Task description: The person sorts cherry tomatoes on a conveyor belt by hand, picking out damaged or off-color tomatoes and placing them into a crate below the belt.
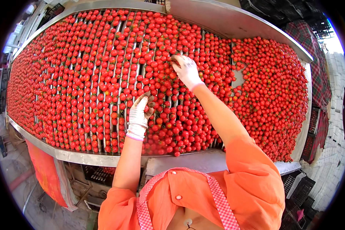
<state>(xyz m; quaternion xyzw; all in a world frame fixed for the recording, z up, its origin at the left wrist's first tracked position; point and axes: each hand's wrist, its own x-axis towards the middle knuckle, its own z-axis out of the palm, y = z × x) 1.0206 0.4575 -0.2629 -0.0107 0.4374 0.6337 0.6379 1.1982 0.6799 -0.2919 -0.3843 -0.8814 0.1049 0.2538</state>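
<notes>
Many red tomatoes (103, 76) with green stems lie in rows on a steel roller conveyor (84, 153). My left hand (140, 115), in a striped white glove with darkened fingertips, is low at the middle among them, fingers curled; red shows between thumb and fingers, but I cannot tell whether it is held. Higher and to the right, my right hand (186, 71), in a pale glove, bends its closed fingers down onto the tomatoes; whatever they hold is hidden. To the right of both hands, a dense mass of smaller-looking tomatoes (268, 96) fills the end section around a bare metal patch.
A raised steel wall (237, 19) borders the far right side. Black crates (303, 191) stand at lower right, another (96, 173) below the conveyor. A red sack (46, 168) hangs at lower left. Plaid cloth (314, 69) lies along the right, beside pale flooring (333, 115).
</notes>
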